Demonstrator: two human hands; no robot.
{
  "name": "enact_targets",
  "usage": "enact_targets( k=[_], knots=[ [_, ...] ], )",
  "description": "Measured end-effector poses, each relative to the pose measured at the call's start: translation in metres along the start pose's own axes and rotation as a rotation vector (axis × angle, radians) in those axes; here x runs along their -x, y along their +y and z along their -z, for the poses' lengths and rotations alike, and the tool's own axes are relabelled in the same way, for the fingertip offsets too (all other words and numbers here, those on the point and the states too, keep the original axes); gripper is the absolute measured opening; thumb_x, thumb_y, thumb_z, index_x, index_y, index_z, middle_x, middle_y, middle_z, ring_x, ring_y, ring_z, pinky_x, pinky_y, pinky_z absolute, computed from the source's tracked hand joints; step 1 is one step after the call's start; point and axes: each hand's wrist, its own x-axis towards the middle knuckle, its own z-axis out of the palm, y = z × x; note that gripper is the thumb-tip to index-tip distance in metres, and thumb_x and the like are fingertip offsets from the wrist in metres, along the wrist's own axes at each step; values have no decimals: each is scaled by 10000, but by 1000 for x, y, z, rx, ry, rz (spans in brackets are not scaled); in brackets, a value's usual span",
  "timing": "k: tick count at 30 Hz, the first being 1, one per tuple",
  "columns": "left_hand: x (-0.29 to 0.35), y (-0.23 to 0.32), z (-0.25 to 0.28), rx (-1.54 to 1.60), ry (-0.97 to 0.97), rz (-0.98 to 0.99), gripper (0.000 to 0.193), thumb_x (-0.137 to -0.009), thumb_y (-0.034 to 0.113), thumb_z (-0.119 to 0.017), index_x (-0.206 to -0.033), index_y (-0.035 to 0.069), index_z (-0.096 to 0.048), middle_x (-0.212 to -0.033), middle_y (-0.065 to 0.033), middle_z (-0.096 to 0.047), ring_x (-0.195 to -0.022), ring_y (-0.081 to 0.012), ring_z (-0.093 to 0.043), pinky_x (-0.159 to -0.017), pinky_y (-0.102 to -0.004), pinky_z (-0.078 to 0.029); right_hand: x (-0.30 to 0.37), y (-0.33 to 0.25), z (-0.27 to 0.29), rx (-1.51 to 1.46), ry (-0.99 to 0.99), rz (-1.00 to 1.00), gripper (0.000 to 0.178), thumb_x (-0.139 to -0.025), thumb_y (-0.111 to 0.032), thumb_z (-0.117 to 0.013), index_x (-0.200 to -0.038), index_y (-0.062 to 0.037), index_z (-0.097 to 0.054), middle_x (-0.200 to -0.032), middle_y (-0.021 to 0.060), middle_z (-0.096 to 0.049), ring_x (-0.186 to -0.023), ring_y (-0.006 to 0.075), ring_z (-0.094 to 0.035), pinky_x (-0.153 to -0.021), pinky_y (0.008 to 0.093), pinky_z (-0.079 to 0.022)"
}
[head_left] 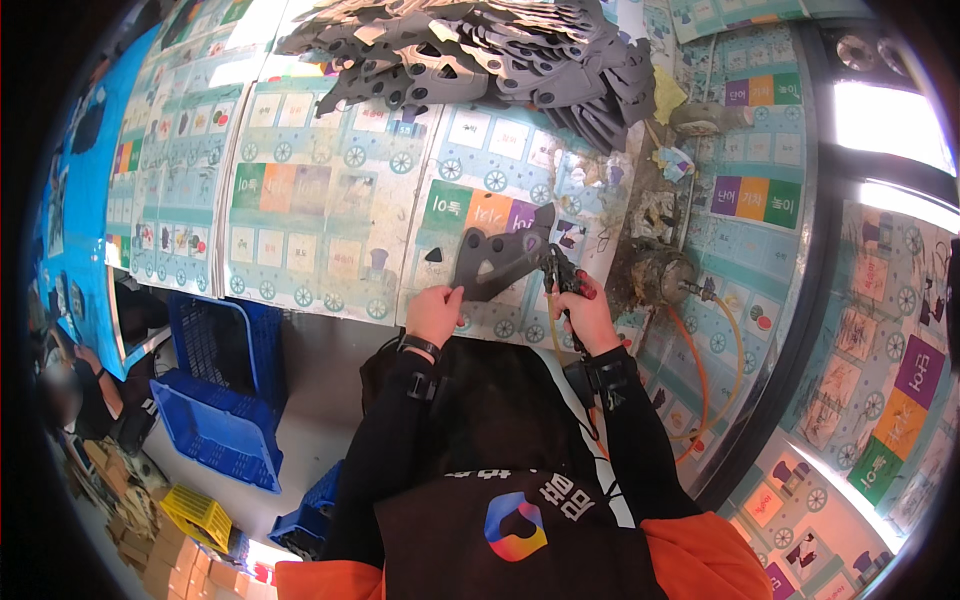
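Observation:
A flat dark grey cut piece with a triangular hole and curved edges (492, 268) lies on the printed table cover in front of me. My left hand (433, 318) is closed, thumb and fingertips pinching at the piece's near left edge. Wrapped in my right hand (590, 318) is a black spray gun with red parts (562, 268), its front end close to the right side of the piece. A yellowish hose hangs from around the gun. Beside the piece rests a small dark triangular scrap (433, 256).
Similar grey pieces form a tall pile (500, 60) at the far side. To the right stands a grimy round pot (662, 275) with orange and yellow hoses (700, 370). Blue crates (220, 425) and a yellow crate (195, 517) sit lower left, near another person (95, 390).

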Motion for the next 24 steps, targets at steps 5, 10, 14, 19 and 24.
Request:
enact_targets(
  k=[5, 10, 14, 19, 24],
  knots=[
    [0, 2, 1, -12, -8, 6, 384, -985, 337, -583, -802, 30, -723, -611, -79, -692, -622, -269, -697, -644, -396, -535, 5, 5, -2, 23, 15, -27, 177, -787, -28, -595, -961, -46, -616, -684, 9, -595, -512, 81, -485, -427, 244, -306],
    [3, 3, 3, 8, -9, 30, 387, -986, 340, -583, -801, 31, -723, -608, -79, -691, -622, -262, -699, -645, -393, -536, 4, 3, -6, 15, 0, -18, 173, -782, -31, -597, -954, -46, -618, -694, 7, -597, -528, 81, -501, -428, 246, -316],
    [4, 1, 1, 27, 4, 15, 389, -986, 340, -584, -798, 29, -720, -608, -80, -690, -622, -260, -699, -646, -391, -536, 6, -3, -9, 0, -26, -4, 171, -776, -38, -611, -946, -47, -624, -699, 8, -599, -537, 83, -512, -434, 247, -326],
    [4, 2, 2, 32, 10, 1, 388, -972, 334, -602, -768, 21, -710, -611, -81, -688, -607, -246, -685, -617, -374, -519, 6, -4, -15, 20, -33, -9, 177, -776, -43, -616, -952, -47, -629, -700, 8, -605, -544, 82, -518, -440, 243, -328],
    [4, 1, 3, 37, 7, 9, 390, -972, 336, -599, -763, 26, -709, -613, -79, -688, -612, -253, -685, -621, -381, -521, 9, -3, -20, 56, -55, -45, 186, -777, -50, -619, -963, -43, -632, -697, 10, -609, -543, 83, -515, -444, 242, -328]
  ],
)
